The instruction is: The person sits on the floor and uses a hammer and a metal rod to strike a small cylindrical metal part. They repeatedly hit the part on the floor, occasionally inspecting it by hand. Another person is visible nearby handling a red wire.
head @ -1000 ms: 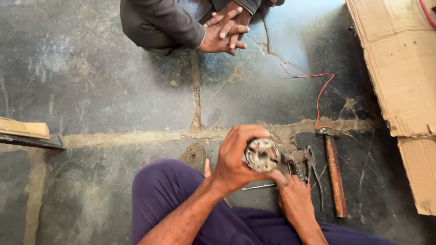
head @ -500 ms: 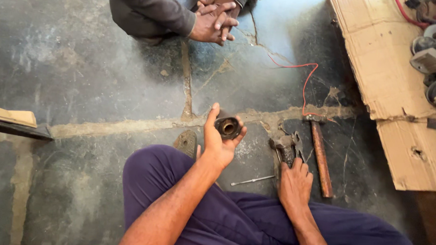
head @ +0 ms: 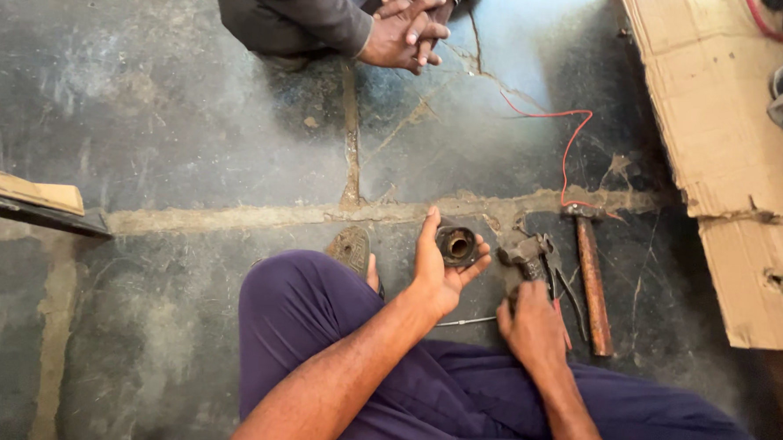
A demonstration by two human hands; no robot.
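A wooden plank [head: 23,197] lies at the floor's left edge. The left hand [head: 438,264] cups a round metal part [head: 456,244] palm-up, bore facing the eye, probably for inspection. The right hand [head: 535,323] presses flat on the floor, grasping nothing, beside pliers [head: 541,257] and a hammer [head: 590,277] within reach.
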